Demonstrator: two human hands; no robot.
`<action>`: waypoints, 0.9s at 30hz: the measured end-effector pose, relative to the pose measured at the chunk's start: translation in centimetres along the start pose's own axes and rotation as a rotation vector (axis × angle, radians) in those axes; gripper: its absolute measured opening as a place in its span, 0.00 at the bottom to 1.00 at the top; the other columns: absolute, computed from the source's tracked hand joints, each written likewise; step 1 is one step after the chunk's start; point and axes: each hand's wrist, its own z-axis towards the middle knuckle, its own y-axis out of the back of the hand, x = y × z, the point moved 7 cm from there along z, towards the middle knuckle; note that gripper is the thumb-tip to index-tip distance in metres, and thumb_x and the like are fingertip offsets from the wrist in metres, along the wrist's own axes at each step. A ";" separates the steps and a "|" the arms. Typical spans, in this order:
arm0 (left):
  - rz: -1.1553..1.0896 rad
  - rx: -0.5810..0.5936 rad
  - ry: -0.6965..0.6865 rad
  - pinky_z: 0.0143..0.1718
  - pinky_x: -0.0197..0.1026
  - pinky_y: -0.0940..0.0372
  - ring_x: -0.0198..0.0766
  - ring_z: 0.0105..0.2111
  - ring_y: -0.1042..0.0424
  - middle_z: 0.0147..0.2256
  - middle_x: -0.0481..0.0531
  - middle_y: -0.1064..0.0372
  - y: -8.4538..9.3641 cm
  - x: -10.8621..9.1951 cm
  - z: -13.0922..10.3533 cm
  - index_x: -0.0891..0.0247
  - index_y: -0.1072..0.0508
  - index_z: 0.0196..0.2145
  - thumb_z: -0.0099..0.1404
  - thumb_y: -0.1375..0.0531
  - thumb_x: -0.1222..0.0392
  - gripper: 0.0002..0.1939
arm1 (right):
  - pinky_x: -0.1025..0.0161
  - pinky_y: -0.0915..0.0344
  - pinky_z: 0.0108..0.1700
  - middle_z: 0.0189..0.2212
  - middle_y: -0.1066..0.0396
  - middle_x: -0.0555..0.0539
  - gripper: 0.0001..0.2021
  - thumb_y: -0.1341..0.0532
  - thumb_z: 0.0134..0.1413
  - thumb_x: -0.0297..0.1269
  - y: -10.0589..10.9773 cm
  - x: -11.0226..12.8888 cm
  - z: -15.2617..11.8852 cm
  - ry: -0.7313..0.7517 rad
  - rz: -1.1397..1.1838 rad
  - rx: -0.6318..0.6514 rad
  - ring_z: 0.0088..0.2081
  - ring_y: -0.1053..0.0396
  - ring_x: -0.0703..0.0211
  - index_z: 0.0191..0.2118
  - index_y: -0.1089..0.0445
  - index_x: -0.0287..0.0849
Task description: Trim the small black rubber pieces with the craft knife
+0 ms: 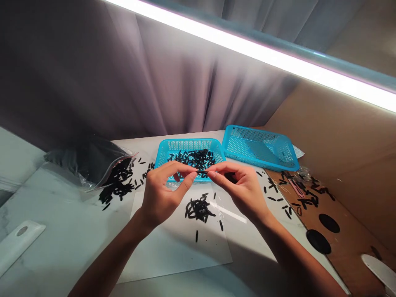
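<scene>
Between both hands a small black strip-like piece (202, 172) is held level, one end in each pinch. My left hand (167, 185) grips its left end with thumb and forefinger; my right hand (239, 183) pinches the right end the same way. Just behind them stands a blue plastic basket (159, 159) with many similar black pieces inside. Below the hands, a pile of black pieces (199, 209) lies on a white sheet (173, 255), with a few loose ones beside it. What exactly the pieces are, I cannot make out.
At left, a clear plastic bag (93, 165) spills black pieces onto the marble-look table. A second blue basket (262, 161) sits at back right. Further right are scattered pieces, a pink tool (296, 186) and two black discs (318, 241). A bright light tube (247, 41) crosses overhead.
</scene>
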 end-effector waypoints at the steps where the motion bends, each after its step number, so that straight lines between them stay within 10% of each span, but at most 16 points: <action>1: 0.001 0.001 0.002 0.33 0.32 0.32 0.29 0.28 0.27 0.30 0.45 0.20 0.0 0.0 0.0 0.63 0.19 0.35 0.68 0.33 0.68 0.04 | 0.63 0.48 0.27 0.21 0.32 0.51 0.12 0.26 0.54 0.49 0.0 0.0 0.0 -0.005 0.004 -0.001 0.24 0.42 0.64 0.32 0.16 0.45; 14: -0.004 0.011 0.032 0.32 0.34 0.32 0.31 0.28 0.27 0.30 0.44 0.20 -0.2 0.4 0.1 0.61 0.21 0.33 0.68 0.34 0.66 0.05 | 0.62 0.52 0.27 0.22 0.34 0.53 0.13 0.28 0.56 0.49 -0.1 -0.1 0.1 -0.009 0.008 0.026 0.24 0.47 0.66 0.32 0.18 0.44; 21: 0.044 -0.028 0.186 0.30 0.36 0.29 0.34 0.27 0.24 0.28 0.47 0.19 -0.7 4.5 0.1 0.62 0.20 0.31 0.69 0.36 0.61 0.08 | 0.60 0.59 0.28 0.18 0.46 0.57 0.14 0.25 0.52 0.49 -0.5 -2.7 1.3 -0.210 0.293 0.059 0.24 0.54 0.66 0.32 0.19 0.42; 27: 0.119 0.010 0.208 0.29 0.37 0.31 0.38 0.30 0.21 0.31 0.51 0.18 -1.8 7.3 -0.1 0.63 0.18 0.37 0.70 0.37 0.62 0.06 | 0.60 0.38 0.36 0.32 0.26 0.48 0.15 0.29 0.52 0.44 -1.5 -5.3 1.6 -0.395 0.499 0.089 0.32 0.35 0.60 0.43 0.20 0.43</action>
